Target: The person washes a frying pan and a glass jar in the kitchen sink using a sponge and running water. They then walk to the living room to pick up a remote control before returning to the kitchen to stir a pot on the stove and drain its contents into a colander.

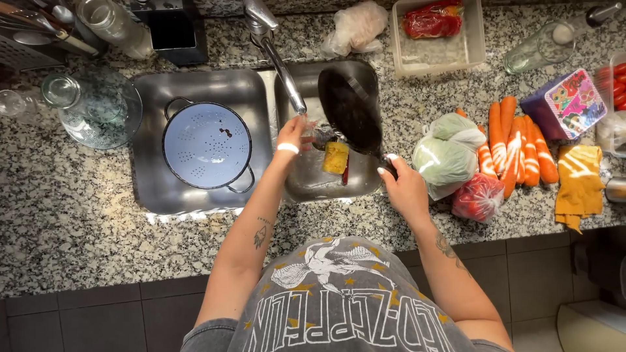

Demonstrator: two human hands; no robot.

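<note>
Right hand gripping dark pan, left hand loosely curled, over speckled granite counter's sink.

A pale blue colander with small holes sits in the left sink basin, at about nine o'clock from the frame's middle. At ten o'clock a clear glass pitcher rests on the speckled granite tabletop. Toward twelve o'clock lies a crumpled plastic bag, and just beside it, at one o'clock, a clear plastic container holds a red packet. At three o'clock a bunch of carrots lies between a bagged green cabbage and a yellow cloth. A red mesh bag touches the cabbage bag.
</note>
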